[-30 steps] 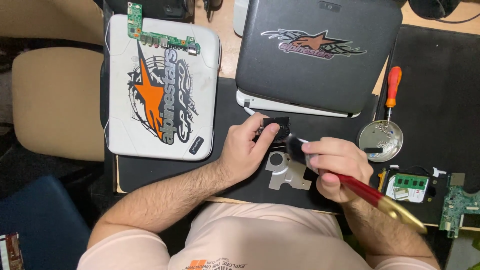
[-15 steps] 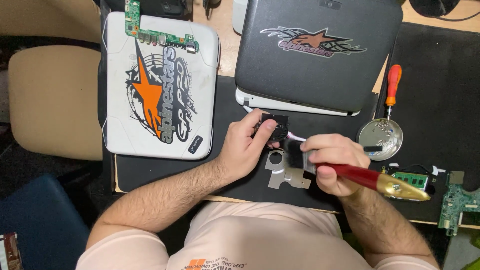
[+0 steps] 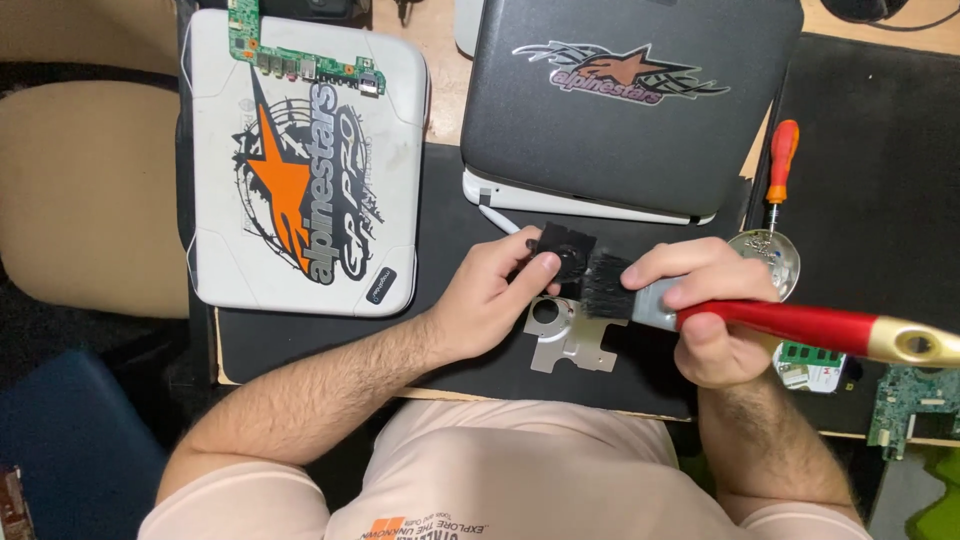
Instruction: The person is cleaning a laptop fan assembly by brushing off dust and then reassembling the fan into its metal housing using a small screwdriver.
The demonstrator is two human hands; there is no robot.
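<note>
The left hand (image 3: 490,300) sits at the centre of the frame, its grip closed on a small black fan (image 3: 562,252) pinched between thumb and fingers just above the dark mat (image 3: 440,330). The right hand (image 3: 710,310) is to its right, clenched around a brush (image 3: 760,318) with a red handle and a gold end that runs off toward the right edge. The brush's black bristles (image 3: 606,285) touch the fan's right side. Just below the fan and bristles a flat grey metal plate (image 3: 568,335) with a round hole lies on the mat.

In the upper left of the frame lies a white laptop (image 3: 300,160) with an orange star sticker, and a green circuit board (image 3: 300,55) rests along its top edge. In the upper middle a dark grey laptop (image 3: 630,110) lies on the worktop. To the right of it an orange-handled screwdriver (image 3: 780,175) points down at a round metal dish (image 3: 775,255), partly hidden by the right hand. Below the brush handle a small green memory module (image 3: 812,362) lies, and another green board (image 3: 910,400) shows at the lower right. A beige chair seat (image 3: 90,200) fills the left edge.
</note>
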